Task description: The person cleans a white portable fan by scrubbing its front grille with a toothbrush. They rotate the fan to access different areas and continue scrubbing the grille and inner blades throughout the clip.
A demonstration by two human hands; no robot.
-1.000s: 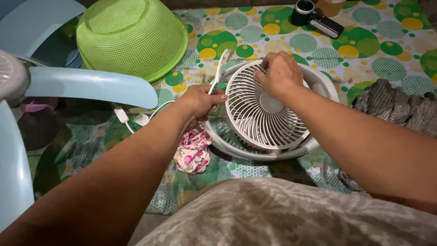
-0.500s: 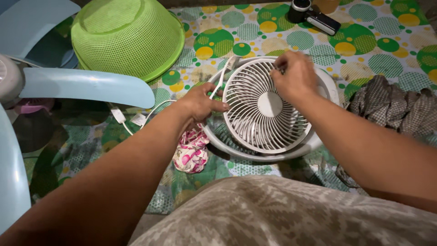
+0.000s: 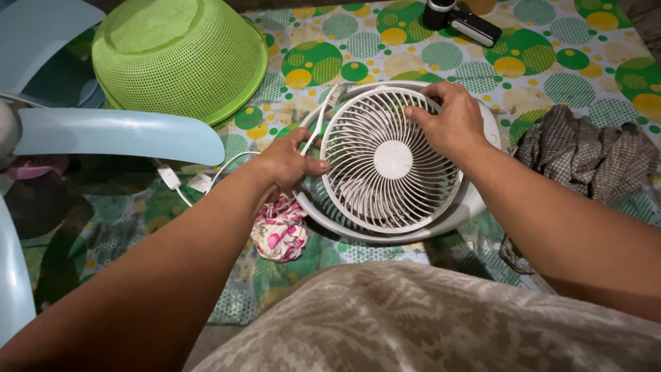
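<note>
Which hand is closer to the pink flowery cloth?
The left hand, holding the white toothbrush, is just above the pink flowery cloth. The right hand is farther off, on the white fan grille.

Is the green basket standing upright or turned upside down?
Upside down: the green mesh basket rests rim-down on the patterned mat, its flat base facing up, beside the white fan grille.

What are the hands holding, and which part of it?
The left hand grips a white toothbrush by its handle, bristles up. The right hand grips the white fan grille at its upper rim.
</note>
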